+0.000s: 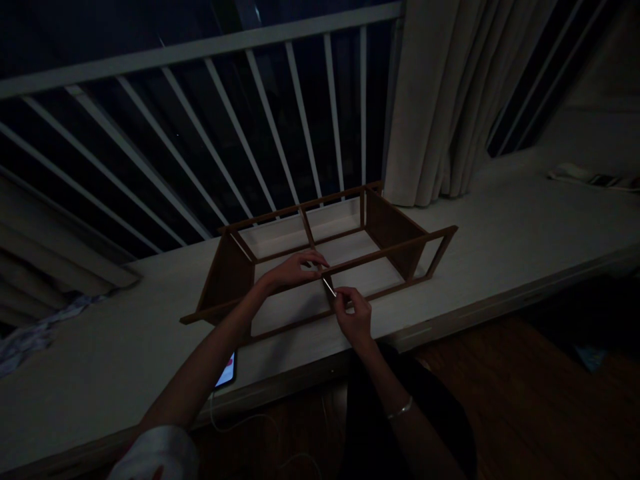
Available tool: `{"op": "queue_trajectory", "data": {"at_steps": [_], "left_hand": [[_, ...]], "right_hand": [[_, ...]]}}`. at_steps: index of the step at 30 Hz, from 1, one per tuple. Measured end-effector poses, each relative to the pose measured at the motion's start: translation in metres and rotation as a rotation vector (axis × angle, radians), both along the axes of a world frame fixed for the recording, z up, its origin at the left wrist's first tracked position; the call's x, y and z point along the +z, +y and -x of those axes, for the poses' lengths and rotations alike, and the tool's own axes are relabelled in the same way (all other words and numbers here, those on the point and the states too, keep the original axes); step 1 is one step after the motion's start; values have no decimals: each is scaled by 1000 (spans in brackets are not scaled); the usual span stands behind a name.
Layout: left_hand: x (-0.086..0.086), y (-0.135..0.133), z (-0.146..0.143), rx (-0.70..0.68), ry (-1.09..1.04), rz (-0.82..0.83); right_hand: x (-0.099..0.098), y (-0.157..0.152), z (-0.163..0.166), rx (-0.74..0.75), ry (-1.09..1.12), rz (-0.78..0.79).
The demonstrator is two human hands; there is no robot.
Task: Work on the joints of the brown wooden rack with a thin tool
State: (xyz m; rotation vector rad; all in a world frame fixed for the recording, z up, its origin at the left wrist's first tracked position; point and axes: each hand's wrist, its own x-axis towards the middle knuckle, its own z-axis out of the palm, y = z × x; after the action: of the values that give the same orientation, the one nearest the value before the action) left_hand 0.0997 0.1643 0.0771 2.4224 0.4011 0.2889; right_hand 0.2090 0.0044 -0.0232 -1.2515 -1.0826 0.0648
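A brown wooden shelf frame (390, 252) lies on its side on the pale ledge, with solid panels near both ends and a crossbar in the middle. My left hand (296, 269) reaches over the near upper rail, thumb and fingers closed around it where the crossbar joins. Just below and to the right, my right hand (354, 315) pinches the lower end of a thin shiny metal rod (329, 287). The rod slants up toward that joint; its upper tip is by the rail. In the dim light I cannot make out whether the rod is a hex key.
A white railing (200, 45) runs behind the ledge (505, 250), with curtains (435, 100) at both sides. A lit phone (227, 371) lies near the front edge, its white cable (240, 424) hanging down. Dark wooden floor lies below.
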Motion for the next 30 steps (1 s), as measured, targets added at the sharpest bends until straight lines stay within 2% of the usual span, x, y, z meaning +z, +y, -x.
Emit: {"op": "queue_trajectory", "data": {"at_steps": [30], "left_hand": [[-2,1,0,12,13,1]], "right_hand": [[3,-1,2,45,-118,-85]]}}
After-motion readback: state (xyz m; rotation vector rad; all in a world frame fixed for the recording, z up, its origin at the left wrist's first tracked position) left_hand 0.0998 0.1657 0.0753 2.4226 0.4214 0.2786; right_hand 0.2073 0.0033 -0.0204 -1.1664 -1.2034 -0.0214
